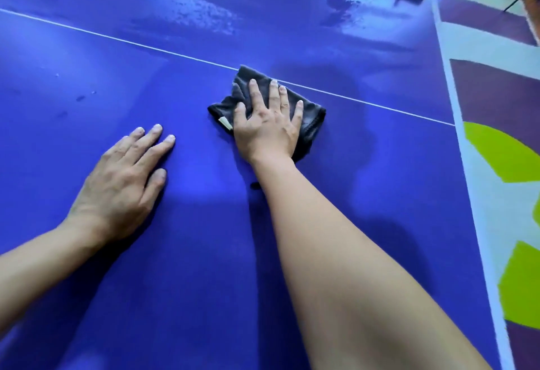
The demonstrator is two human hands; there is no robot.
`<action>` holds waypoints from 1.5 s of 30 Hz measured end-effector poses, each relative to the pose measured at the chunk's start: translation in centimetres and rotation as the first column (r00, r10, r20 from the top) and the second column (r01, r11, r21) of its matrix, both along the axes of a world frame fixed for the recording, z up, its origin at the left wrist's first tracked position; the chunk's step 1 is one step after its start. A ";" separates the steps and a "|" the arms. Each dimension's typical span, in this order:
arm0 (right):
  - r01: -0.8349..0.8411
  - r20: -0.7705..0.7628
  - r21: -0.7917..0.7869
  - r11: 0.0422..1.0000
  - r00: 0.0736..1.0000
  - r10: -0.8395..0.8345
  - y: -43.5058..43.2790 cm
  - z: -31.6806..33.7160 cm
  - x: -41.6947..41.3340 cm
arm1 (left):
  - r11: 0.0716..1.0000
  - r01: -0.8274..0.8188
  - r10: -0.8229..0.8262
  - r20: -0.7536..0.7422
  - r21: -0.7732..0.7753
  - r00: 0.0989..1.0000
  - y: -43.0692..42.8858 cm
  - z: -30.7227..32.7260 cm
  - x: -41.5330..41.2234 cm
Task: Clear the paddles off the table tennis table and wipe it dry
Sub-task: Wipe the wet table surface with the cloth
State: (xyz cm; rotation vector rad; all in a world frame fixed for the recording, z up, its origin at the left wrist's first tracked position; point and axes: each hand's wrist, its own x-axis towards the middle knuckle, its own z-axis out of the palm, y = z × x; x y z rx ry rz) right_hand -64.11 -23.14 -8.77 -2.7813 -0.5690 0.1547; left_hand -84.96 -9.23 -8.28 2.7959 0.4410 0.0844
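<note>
On the head cam your right hand (267, 130) lies flat, fingers spread, pressing the dark cloth (311, 119) onto the blue table (204, 282) right at the white line (117, 37). Your left hand (122, 182) rests flat and relaxed on the near side, holding nothing. No paddles that I can see, so I'd use even palm pressure and push across the line to the wet patches (204, 10) on the far side.

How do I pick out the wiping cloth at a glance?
On the blue table, follow the thin white line to mid-frame. The cloth overlaps it, under the flat right hand. Only it is dark grey and crumpled, with a pale tag on its edge.
</note>
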 end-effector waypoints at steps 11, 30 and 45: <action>0.394 0.088 -0.047 0.918 0.917 -0.389 -28.0 -0.2 6.3 | 0.988 0.151 -0.149 -0.062 0.018 0.987 -13.5 0.9 3.6; 0.173 0.100 -0.086 0.981 0.981 -0.165 -14.3 0.1 6.8 | 0.997 -0.050 0.048 0.023 0.064 0.999 -3.7 0.6 -7.2; -0.280 0.086 -0.048 0.959 0.955 0.283 11.5 0.0 -4.3 | 1.000 -0.003 0.003 0.034 0.013 0.999 -2.1 -0.4 -9.4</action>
